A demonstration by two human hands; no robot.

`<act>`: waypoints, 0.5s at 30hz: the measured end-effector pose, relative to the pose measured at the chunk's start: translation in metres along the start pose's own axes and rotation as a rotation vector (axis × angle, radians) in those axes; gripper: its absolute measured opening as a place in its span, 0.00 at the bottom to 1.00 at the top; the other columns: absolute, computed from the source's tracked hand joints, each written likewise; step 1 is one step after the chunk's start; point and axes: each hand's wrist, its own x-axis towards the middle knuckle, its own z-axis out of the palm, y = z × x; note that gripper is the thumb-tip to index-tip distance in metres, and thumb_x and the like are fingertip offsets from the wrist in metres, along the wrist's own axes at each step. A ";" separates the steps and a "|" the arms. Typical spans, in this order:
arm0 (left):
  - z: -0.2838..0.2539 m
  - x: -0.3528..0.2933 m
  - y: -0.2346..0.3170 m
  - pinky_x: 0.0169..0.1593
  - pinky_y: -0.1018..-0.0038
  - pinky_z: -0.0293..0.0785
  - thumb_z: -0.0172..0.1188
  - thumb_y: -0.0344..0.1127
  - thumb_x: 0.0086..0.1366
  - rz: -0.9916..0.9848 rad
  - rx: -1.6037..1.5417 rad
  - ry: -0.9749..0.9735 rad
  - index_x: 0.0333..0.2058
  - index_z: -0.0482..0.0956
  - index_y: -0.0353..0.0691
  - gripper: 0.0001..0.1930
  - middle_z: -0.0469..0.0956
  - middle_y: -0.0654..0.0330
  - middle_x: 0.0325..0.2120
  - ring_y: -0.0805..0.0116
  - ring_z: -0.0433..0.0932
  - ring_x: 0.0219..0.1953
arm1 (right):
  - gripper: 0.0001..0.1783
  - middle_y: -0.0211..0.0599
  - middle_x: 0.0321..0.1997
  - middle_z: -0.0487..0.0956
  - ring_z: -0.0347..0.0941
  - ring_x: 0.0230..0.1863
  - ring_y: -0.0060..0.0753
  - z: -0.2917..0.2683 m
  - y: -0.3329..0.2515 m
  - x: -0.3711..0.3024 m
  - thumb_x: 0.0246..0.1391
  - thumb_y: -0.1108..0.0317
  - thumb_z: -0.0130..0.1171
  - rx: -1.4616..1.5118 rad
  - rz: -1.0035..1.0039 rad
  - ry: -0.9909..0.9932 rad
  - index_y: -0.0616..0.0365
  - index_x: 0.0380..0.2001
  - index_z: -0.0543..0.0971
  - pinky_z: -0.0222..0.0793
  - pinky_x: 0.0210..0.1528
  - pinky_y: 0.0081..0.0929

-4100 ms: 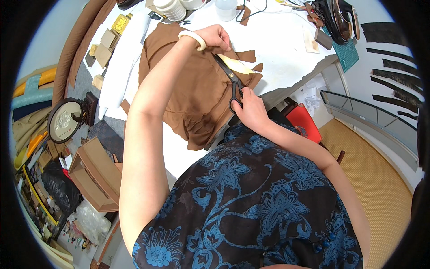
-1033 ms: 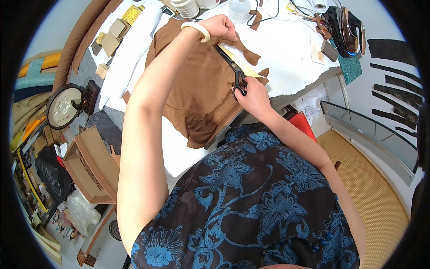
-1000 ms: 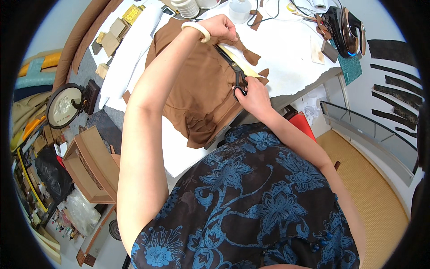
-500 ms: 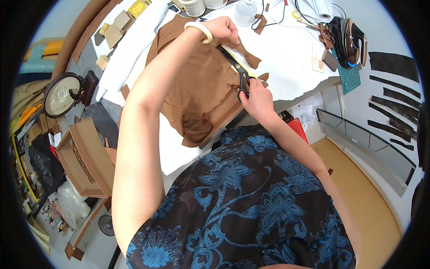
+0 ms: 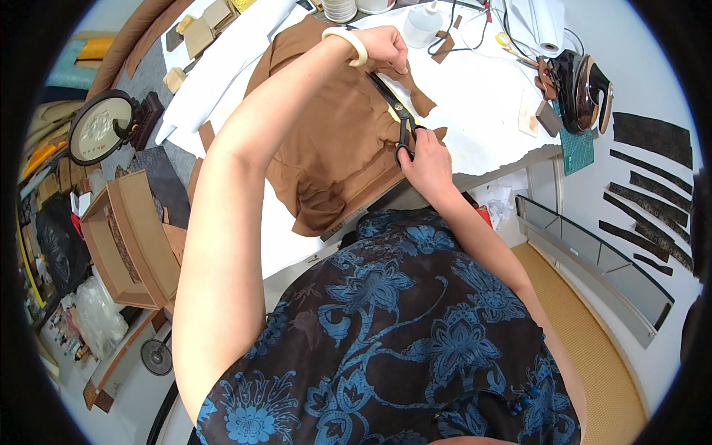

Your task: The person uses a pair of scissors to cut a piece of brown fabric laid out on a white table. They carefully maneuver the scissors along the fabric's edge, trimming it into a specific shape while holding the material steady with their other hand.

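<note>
A wide piece of brown cloth (image 5: 326, 126) lies over the near part of the white table covering, rumpled at its lower end. My right hand (image 5: 430, 162) is closed round the handles of black scissors (image 5: 400, 109) at the cloth's right side. Their blades point up and left, toward my left hand (image 5: 386, 46), and lie along a narrow strip of the cloth. My left hand, with a pale bangle (image 5: 357, 46) at its wrist, is closed with fingertips pinching the cloth's edge beyond the blade tips. My left forearm crosses over the cloth and hides part of it.
An iron (image 5: 586, 93) stands at the table's right end near a green cutting mat (image 5: 577, 150). A clear bottle (image 5: 423, 26) and cords are at the back. White rolled material (image 5: 215, 81) lies left of the cloth; a round framed ornament (image 5: 101, 127) stands farther left.
My view has shifted and turned slightly. Both hands keep their holds. Beside the scissor blades, more white shows between the strip and the main cloth.
</note>
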 end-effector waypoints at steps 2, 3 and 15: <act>0.002 -0.001 0.002 0.28 0.78 0.69 0.68 0.26 0.62 -0.016 -0.016 0.002 0.22 0.83 0.34 0.09 0.78 0.67 0.18 0.80 0.70 0.21 | 0.21 0.53 0.41 0.78 0.81 0.33 0.60 0.000 0.002 0.000 0.54 0.62 0.68 0.009 -0.009 -0.011 0.66 0.41 0.72 0.79 0.35 0.51; 0.002 -0.002 0.003 0.28 0.78 0.68 0.68 0.26 0.62 -0.009 -0.002 0.001 0.22 0.83 0.34 0.09 0.78 0.67 0.18 0.80 0.70 0.21 | 0.21 0.53 0.41 0.78 0.81 0.34 0.60 0.000 0.003 0.001 0.54 0.63 0.69 0.014 -0.013 -0.016 0.65 0.41 0.72 0.79 0.35 0.51; -0.005 -0.004 0.004 0.28 0.78 0.68 0.70 0.27 0.61 0.025 0.011 0.019 0.23 0.85 0.35 0.08 0.77 0.70 0.18 0.81 0.70 0.21 | 0.22 0.52 0.41 0.78 0.81 0.35 0.59 -0.001 0.011 0.002 0.53 0.63 0.69 0.045 -0.015 0.015 0.67 0.44 0.74 0.78 0.38 0.49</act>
